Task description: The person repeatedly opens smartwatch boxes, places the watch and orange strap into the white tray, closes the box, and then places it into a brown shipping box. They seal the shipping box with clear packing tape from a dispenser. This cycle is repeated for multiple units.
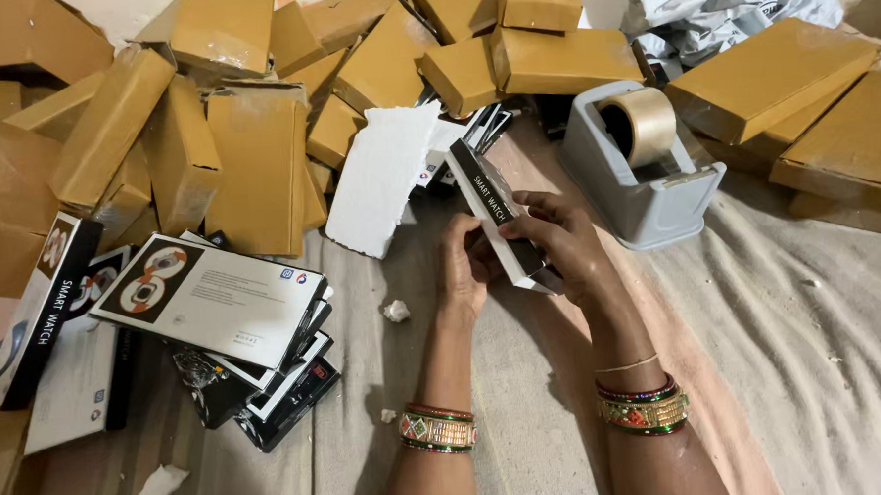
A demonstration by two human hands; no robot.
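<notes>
Gripping slim retail box [493,211] w/ both hands [520,254], tape dispenser [646,184] nearby.

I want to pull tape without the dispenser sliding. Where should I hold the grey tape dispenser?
Grip the grey tape dispenser across its two long side walls, coming from above near the tape roll. The body is a narrow block, its sides are clear, and the cutter end points toward you, so keep fingers back there.

Brown cartons [259,166] are being piled at back; tape dispenser [640,169] is being kept right, boxes [215,307] stacked left, foam [383,176] between.
</notes>
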